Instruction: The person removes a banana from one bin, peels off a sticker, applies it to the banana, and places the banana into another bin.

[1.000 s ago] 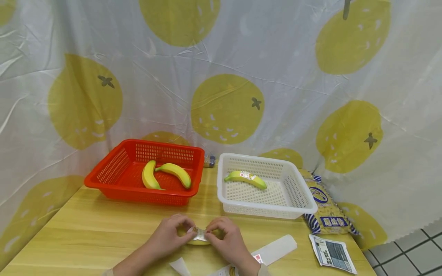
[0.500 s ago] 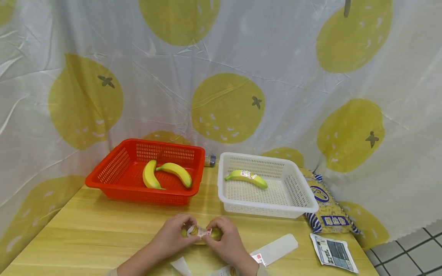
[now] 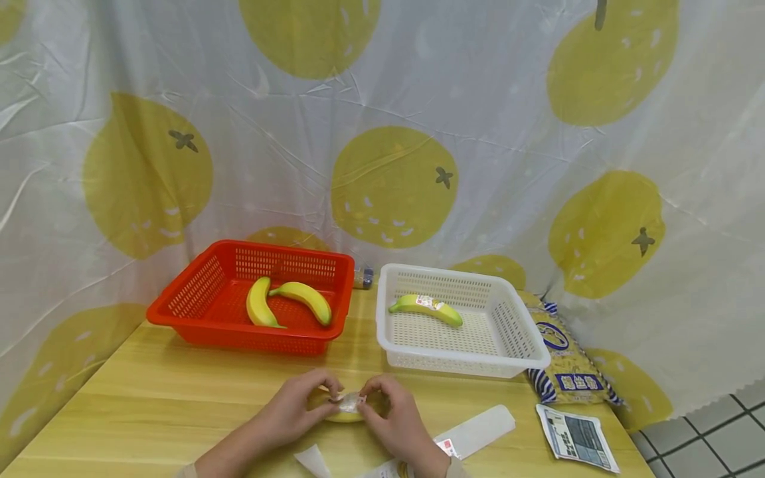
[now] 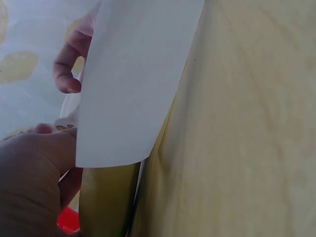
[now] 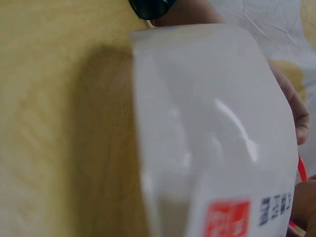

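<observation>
Hands pinching a label onto a banana at the table's near edge

Red slatted plastic basket (image 3: 197,312) sits at your far left on the pale wooden table (image 3: 149,392), with two bare yellow bananas (image 3: 287,302) lying loose inside it. Just nearer you, your left hand (image 3: 299,405) curls round one end of the yellow banana (image 3: 343,416) lying on the table, steadying it; thumb and fingers pinch the small glossy sticker label (image 3: 349,400) against the peel. Your right hand (image 3: 394,415) mirrors it from the other side, fingertips clamped on the same label, so the two hands meet over the fruit, probably to smooth the label down flat. The left wrist view shows a white backing sheet (image 4: 133,79) curling over the banana (image 4: 106,197) below. Right of the hands, a white label strip with a red mark (image 3: 472,431) lies flat on the table within reach. Behind it stands the white slatted plastic basket (image 3: 514,338), holding one banana that carries a sticker (image 3: 425,307). At your far right lie a blue-and-yellow printed bag (image 3: 568,365) and a small printed packet (image 3: 576,438).
</observation>
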The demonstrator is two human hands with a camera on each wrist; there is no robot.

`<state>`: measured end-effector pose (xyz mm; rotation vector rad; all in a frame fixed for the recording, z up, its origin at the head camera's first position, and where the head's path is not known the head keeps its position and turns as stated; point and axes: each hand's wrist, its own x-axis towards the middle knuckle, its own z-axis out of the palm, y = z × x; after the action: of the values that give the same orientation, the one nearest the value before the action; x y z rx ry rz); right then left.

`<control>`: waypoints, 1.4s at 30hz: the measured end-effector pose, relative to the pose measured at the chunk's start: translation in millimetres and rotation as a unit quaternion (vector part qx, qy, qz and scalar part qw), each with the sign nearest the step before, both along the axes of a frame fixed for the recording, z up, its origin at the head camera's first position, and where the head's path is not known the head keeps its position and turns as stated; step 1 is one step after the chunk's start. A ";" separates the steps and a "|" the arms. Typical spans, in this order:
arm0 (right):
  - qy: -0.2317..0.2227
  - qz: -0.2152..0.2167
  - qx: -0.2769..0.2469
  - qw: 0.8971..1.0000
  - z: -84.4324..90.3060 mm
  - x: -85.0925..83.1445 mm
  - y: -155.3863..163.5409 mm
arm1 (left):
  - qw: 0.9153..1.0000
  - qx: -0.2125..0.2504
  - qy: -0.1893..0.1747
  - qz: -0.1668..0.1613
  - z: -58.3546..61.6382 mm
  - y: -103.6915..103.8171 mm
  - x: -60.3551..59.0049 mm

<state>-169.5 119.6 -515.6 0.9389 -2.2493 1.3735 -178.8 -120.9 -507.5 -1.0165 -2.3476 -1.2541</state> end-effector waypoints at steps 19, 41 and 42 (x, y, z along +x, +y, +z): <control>0.086 0.023 0.060 0.994 -4.4 -3.5 0.2 | 0.985 -0.042 0.152 -0.073 4.1 -5.0 -2.5; 0.097 0.006 0.079 0.992 -2.0 -1.1 -1.7 | 0.990 -0.065 0.119 -0.023 4.1 -5.6 -2.2; 0.098 0.005 0.080 0.992 -1.9 -0.9 -1.5 | 0.990 -0.067 0.120 -0.022 4.4 -5.6 -1.9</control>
<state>-170.5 118.0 -517.5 1.0884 -2.2301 1.0653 -180.7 -126.5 -503.1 -1.1954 -2.2575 -0.9384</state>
